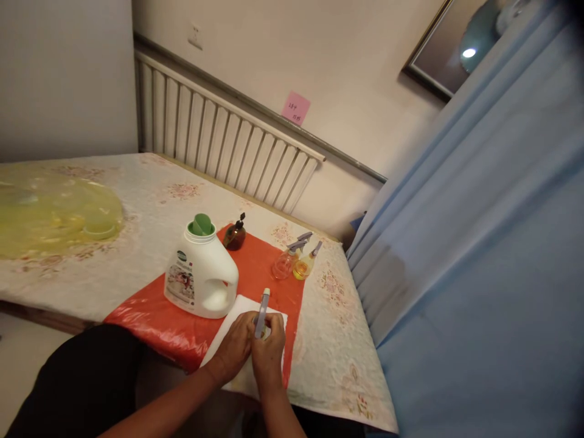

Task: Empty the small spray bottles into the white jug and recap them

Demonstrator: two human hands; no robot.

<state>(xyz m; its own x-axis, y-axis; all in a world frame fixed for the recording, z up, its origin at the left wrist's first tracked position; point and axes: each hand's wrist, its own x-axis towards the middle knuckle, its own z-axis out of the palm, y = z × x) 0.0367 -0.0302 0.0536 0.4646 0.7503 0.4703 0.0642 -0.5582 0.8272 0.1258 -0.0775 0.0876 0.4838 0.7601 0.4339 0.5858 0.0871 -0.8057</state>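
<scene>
Close together over a white sheet (232,316), my left hand (237,344) and my right hand (270,356) are both closed around a spray bottle. Its long grey spray head (261,313) with a pale tip sticks up between my fingers, pointing away from me. My hands hide most of its body. Left of the sheet stands a large white detergent jug (203,271) with a green cup (202,225) in its mouth. Beyond my hands, a pink spray bottle (283,266) and a yellow spray bottle (302,267) stand side by side, both with grey heads.
Red plastic sheeting (255,261) lies under the jug on a flowered tablecloth (333,365). A dark pump bottle (235,236) stands behind the jug. A yellow translucent bag (59,207) lies far left. A radiator (219,134) runs behind; a blue curtain (479,274) hangs right.
</scene>
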